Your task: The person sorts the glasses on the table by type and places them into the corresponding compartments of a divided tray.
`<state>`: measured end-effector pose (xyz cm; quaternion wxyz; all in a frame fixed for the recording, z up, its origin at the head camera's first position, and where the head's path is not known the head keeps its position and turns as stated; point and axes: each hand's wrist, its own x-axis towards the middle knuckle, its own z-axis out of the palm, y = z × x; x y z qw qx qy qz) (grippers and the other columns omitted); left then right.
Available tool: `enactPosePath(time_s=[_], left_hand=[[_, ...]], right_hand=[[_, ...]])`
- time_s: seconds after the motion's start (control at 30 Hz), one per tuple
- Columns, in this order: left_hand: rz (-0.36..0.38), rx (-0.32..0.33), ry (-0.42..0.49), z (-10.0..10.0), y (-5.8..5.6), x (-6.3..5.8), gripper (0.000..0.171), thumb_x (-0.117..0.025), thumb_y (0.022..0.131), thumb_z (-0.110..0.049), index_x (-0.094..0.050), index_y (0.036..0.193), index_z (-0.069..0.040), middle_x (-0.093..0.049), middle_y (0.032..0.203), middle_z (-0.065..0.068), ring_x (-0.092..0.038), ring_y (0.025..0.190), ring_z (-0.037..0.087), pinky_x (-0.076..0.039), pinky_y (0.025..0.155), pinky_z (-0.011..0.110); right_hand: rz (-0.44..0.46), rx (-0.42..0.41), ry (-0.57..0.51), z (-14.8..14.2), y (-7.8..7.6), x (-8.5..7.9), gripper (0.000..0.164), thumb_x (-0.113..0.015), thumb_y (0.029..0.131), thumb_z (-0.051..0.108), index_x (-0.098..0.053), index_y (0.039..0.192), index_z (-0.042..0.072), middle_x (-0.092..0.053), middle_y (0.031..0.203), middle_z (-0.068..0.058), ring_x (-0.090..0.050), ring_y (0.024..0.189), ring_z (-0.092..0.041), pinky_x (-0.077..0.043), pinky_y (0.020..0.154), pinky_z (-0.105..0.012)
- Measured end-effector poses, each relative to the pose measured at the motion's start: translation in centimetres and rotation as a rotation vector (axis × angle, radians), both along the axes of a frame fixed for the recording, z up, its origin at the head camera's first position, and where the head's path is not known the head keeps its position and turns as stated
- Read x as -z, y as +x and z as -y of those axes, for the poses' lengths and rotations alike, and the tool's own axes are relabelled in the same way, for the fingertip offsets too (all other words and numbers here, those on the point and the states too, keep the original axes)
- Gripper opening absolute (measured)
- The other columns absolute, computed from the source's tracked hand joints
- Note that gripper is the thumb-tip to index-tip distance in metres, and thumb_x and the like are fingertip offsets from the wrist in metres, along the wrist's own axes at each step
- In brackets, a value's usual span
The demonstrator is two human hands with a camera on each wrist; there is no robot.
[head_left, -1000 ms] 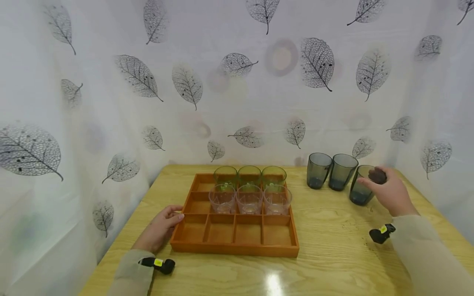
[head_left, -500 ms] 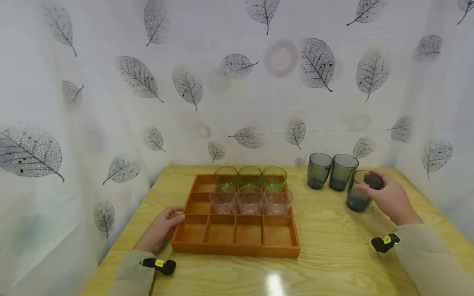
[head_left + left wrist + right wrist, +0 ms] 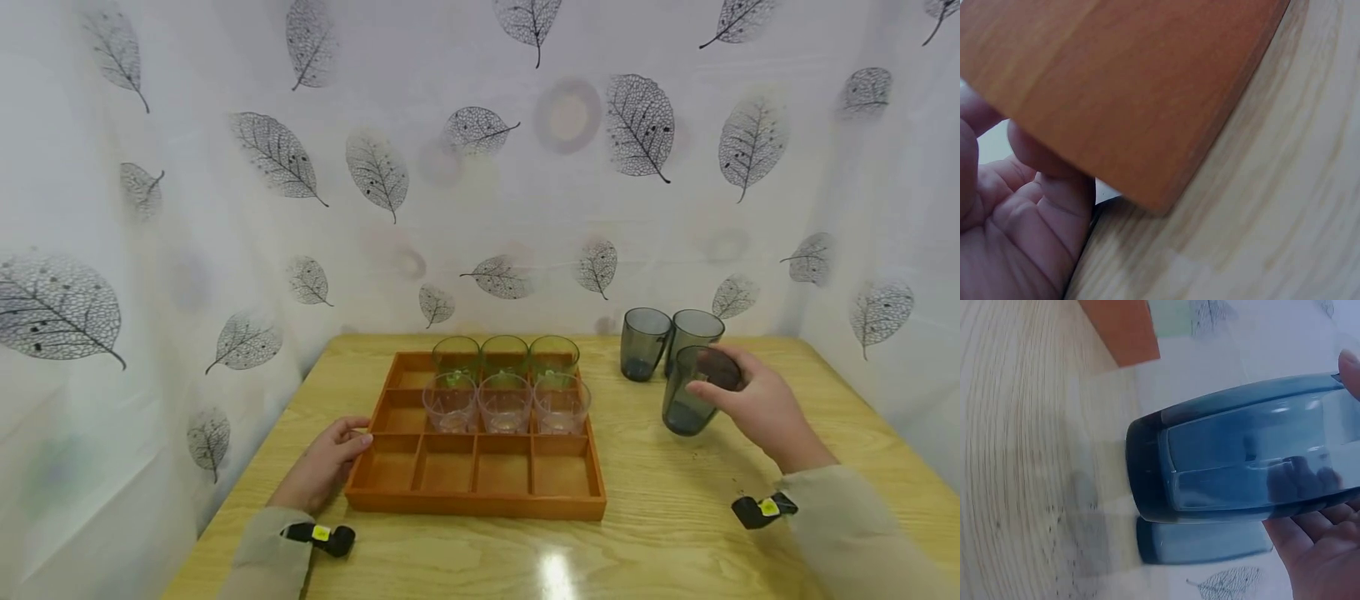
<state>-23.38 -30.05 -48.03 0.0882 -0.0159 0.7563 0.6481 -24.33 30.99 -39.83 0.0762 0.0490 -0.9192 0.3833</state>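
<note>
In the head view, my right hand (image 3: pixel 765 412) grips a smoky grey-blue drinking glass (image 3: pixel 693 396) near its rim, thumb on one side and fingers on the other. The glass tilts slightly, and the right wrist view shows its thick base (image 3: pixel 1147 469) above the tabletop. On the other side, my left hand (image 3: pixel 322 467) holds the left edge of a brown wooden compartment tray (image 3: pixel 476 504). Its fingers (image 3: pixel 1054 181) curl at the tray's side in the left wrist view. Three clear glasses (image 3: pixel 506 404) stand in the tray's middle row; three green glasses (image 3: pixel 505 354) stand in the back row.
Two more smoky glasses, one (image 3: pixel 645 346) beside the other (image 3: pixel 696 327), stand at the back right; the held glass partly covers the nearer one. A white leaf-print curtain (image 3: pixel 480 208) hangs behind the wooden table (image 3: pixel 660 533). The tray's front compartments (image 3: pixel 504 467) hold no glasses.
My right hand has moved left with the smoky glass, which has come off the table and now overlaps another glass in view. The left hand and tray stay put.
</note>
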Motion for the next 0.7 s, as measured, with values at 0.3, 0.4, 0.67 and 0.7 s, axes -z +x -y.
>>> enactPosePath(time_s=[0.3, 0.4, 0.67, 0.7], left_hand=[[0.005, -0.007, 0.028, -0.1, 0.0, 0.0, 0.046, -0.058, 0.104, -0.016, -0.04, 0.141, 0.004, -0.056, 0.107, 0.008, -0.053, 0.096, 0.019, -0.048, 0.083, 0.026], [0.006, -0.006, 0.039, -0.1, -0.1, 0.0, 0.045, -0.057, 0.104, -0.015, -0.04, 0.141, 0.004, -0.056, 0.107, 0.008, -0.054, 0.096, 0.018, -0.048, 0.084, 0.025], [0.002, 0.006, 0.018, 0.0, 0.0, -0.1, 0.048, -0.059, 0.104, -0.018, -0.039, 0.141, 0.004, -0.055, 0.108, 0.009, -0.052, 0.097, 0.018, -0.046, 0.084, 0.025], [0.002, 0.007, 0.018, 0.0, 0.0, -0.1, 0.048, -0.059, 0.104, -0.018, -0.039, 0.141, 0.004, -0.055, 0.107, 0.009, -0.052, 0.097, 0.018, -0.046, 0.084, 0.025]], right_hand=[[-0.069, -0.152, -0.095, 3.7, 1.6, -1.5, 0.073, -0.075, 0.094, 0.035, -0.04, 0.154, 0.012, -0.055, 0.139, -0.015, -0.059, 0.111, -0.006, -0.051, 0.077, -0.02], [-0.114, -0.214, -0.132, 4.8, 1.7, -1.7, 0.069, -0.076, 0.093, 0.027, -0.043, 0.152, 0.011, -0.057, 0.139, -0.011, -0.059, 0.112, 0.001, -0.05, 0.082, -0.016], [-0.137, -0.303, -0.215, 7.4, 2.7, -2.2, 0.068, -0.077, 0.093, 0.016, -0.043, 0.151, 0.012, -0.058, 0.139, -0.007, -0.06, 0.117, -0.003, -0.05, 0.085, -0.017], [-0.136, -0.309, -0.223, 7.7, 2.8, -2.4, 0.068, -0.077, 0.092, 0.016, -0.043, 0.151, 0.013, -0.058, 0.139, -0.006, -0.06, 0.118, -0.006, -0.05, 0.085, -0.018]])
